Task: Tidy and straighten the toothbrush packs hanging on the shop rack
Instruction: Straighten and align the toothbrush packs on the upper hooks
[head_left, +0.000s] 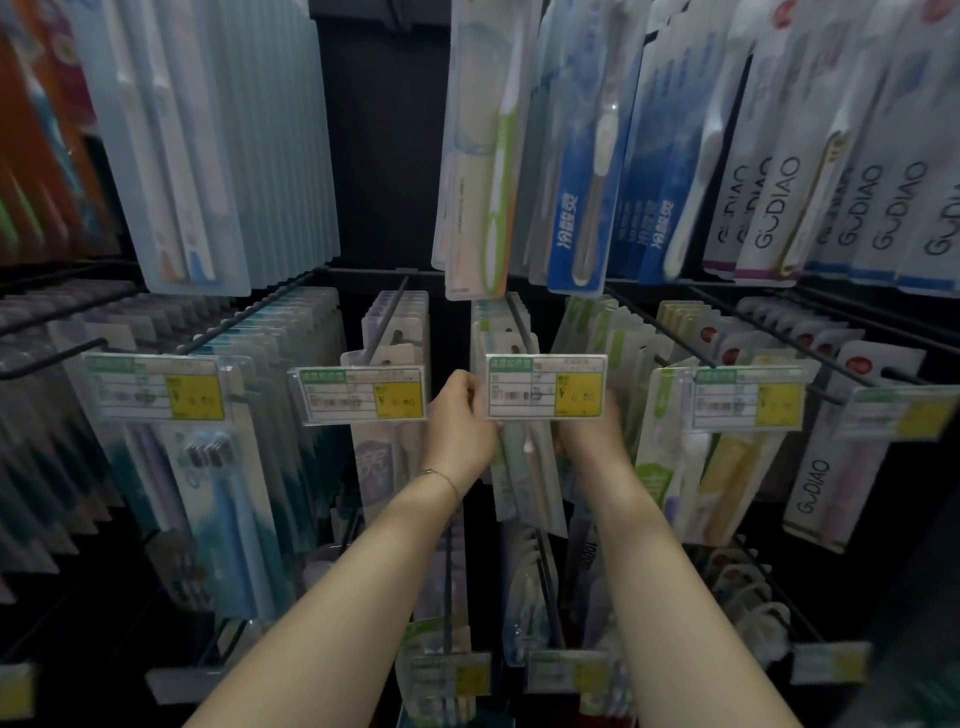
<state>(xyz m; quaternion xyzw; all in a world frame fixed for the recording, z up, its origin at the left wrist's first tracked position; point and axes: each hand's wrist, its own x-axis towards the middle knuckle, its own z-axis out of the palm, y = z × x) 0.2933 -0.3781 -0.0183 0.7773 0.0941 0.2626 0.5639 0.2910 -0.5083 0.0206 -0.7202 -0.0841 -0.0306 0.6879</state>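
Hands, left hand and right hand, clasp toothbrush packs from both sides, price tag hiding the fingertips

Price tag fronts the toothbrush packs; open gaps lie either side.

Both hands raised: left hand curled (right hand half-hidden)

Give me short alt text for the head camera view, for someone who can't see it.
A person's left hand and right hand reach either side of a row of toothbrush packs hanging on a middle rack hook, behind a price tag. More packs fill hooks above, below and beside them.
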